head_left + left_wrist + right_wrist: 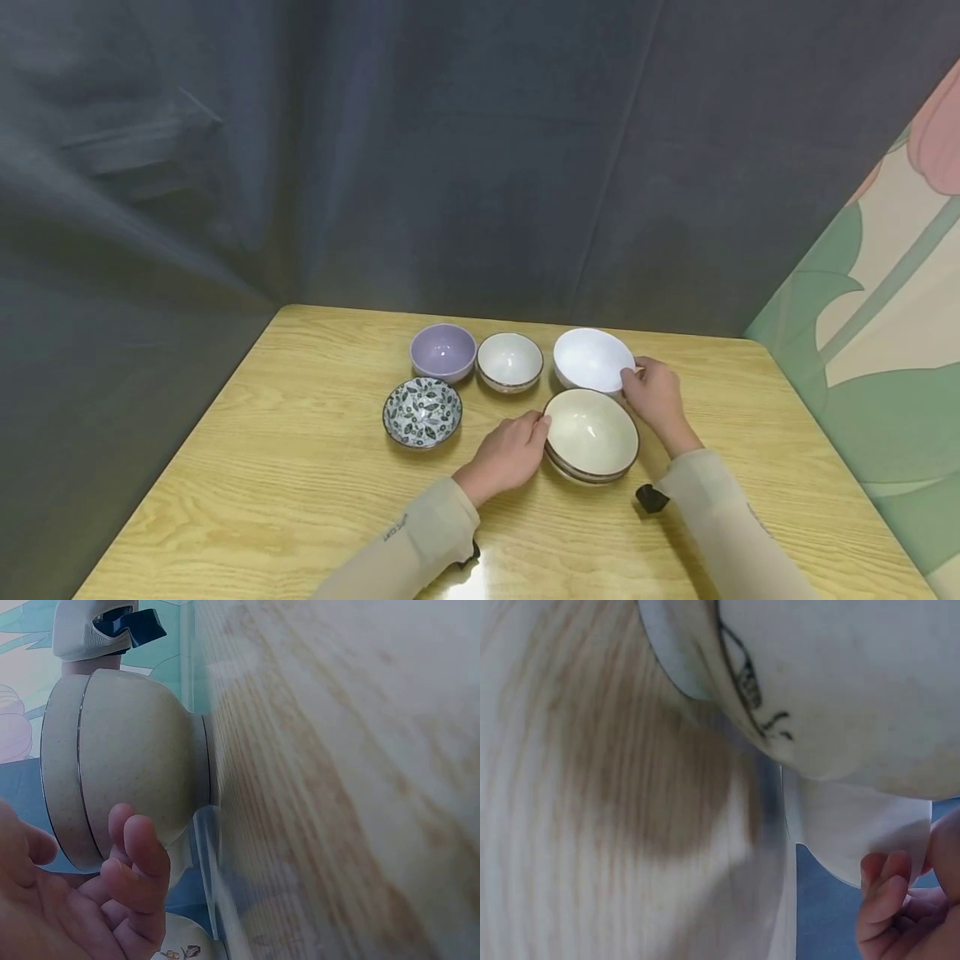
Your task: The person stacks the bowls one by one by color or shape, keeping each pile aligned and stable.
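Two nested cream bowls with dark rims [591, 429] stand on the table in the head view. At their left edge, my left hand [504, 457] holds the rim, thumb on the inner side. Its curled fingers [139, 855] show against the outer wall in the left wrist view. Behind the cream pair is a plain white bowl [592, 360], whose right rim my right hand [655, 402] pinches. The right wrist view has that hand [904, 911] on the white bowl's edge [832, 825], with the cream bowl's underside [855, 697] looming in front.
A purple bowl [442, 352] and a small white bowl with a brown rim [510, 361] sit left of the white one. In front of the purple bowl lies a leaf-patterned bowl [422, 413]. A dark curtain [480, 167] hangs behind the wooden table [285, 467].
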Action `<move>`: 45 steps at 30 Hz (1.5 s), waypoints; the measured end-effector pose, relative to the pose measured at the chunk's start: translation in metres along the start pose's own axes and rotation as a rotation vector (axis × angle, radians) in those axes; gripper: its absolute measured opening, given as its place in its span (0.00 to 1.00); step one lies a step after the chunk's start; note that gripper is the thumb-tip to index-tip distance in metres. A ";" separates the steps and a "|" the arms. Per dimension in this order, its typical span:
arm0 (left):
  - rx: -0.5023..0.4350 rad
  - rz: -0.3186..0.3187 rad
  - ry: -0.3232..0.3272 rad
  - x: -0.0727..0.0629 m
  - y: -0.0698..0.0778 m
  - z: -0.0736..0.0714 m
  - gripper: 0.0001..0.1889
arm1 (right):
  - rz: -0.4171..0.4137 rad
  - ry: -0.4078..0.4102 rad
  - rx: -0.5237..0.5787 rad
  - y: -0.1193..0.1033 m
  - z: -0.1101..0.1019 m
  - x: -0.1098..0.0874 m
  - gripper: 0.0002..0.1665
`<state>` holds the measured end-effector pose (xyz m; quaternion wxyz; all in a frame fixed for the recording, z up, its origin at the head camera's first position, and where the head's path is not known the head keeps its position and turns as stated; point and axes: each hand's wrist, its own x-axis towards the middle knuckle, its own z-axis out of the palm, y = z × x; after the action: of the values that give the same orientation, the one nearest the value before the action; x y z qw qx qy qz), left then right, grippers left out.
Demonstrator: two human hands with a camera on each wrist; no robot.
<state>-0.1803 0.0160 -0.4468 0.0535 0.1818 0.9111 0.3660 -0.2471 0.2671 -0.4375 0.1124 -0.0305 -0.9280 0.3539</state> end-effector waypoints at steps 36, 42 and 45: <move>-0.057 -0.035 -0.032 0.001 -0.001 0.003 0.30 | 0.057 0.057 0.062 -0.007 -0.025 -0.009 0.27; -0.059 -0.033 -0.034 0.001 -0.001 0.003 0.30 | 0.061 0.057 0.065 -0.010 -0.029 -0.010 0.28; -0.061 -0.032 -0.032 0.001 -0.001 0.003 0.30 | 0.053 0.067 0.064 -0.011 -0.032 -0.011 0.27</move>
<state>-0.1811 0.0180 -0.4493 0.0797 0.1712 0.9014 0.3897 -0.2285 0.2778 -0.4091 0.1351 -0.0633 -0.9107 0.3853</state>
